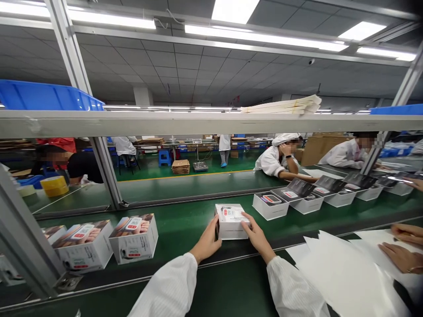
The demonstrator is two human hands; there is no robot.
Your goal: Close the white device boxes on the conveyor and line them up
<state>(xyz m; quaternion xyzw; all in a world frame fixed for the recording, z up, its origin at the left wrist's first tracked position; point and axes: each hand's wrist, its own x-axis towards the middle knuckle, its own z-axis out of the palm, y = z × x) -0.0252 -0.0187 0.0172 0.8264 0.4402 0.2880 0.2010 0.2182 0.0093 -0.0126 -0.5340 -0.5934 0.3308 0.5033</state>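
A small white printed box (232,229) is between my two hands on the green conveyor belt, with a label on its top in red and black print. My left hand (207,240) grips the box's left side, thumb toward the front. On the opposite side, my right hand (258,235) holds the right edge, fingers over the top corner. To the right stands an open white box (271,207) with a device packed inside. Off to the left sit closed boxes (134,240) with a photo of a hand on their tops.
Several open boxes with dark lids (325,189) line the belt at right. White sheets (350,273) lie in front, beside a co-worker's hands (401,253). A metal post (24,237) stands at left; a shelf beam (185,123) crosses ahead. Co-workers sit opposite.
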